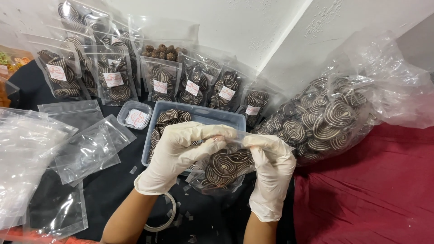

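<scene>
Both my hands wear white gloves. My left hand [178, 156] and my right hand [271, 174] pinch the top edge of a clear zip pouch [224, 169] filled with brown-and-cream spiral cookies. The pouch hangs between them over the near end of a grey-blue plastic tub [199, 113] that holds more spiral cookies. The fingertips of both hands meet at the pouch's seal strip.
Several filled, labelled pouches [158, 83] stand against the white wall. A large clear bag of spiral cookies [325, 115] lies at right on a red cloth [370, 194]. Empty clear pouches [86, 149] lie at left on black cloth. A small clear box of labels [134, 115] sits beside the tub.
</scene>
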